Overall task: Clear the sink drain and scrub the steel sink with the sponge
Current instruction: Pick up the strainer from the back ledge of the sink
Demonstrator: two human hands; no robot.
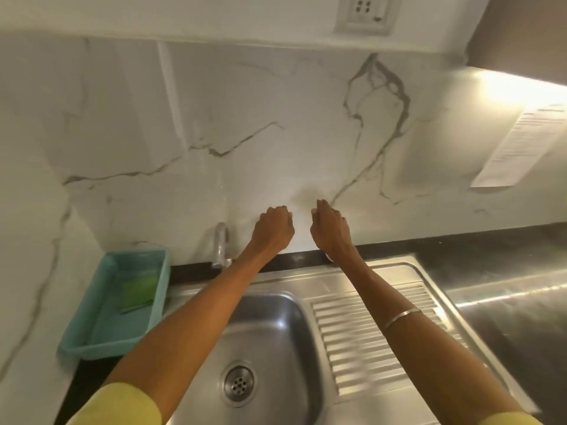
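Observation:
A steel sink [276,311] lies below me, its round drain strainer [239,384] at the bottom of the basin. The green sponge [138,291] rests inside a teal tray [92,348] to the left of the sink. Both arms stretch over the sink toward the marble backsplash. My left hand [274,230] and my right hand [329,230] are held side by side against the wall, fingers curled loosely, nothing visible in either. The fingertips are turned away from me.
A chrome tap [221,248] stands behind the basin, just left of my left wrist. A ribbed drainboard [352,338] adjoins the basin on the right, then a steel counter [506,302]. A paper sheet [518,148] hangs on the wall; a socket [365,13] sits above.

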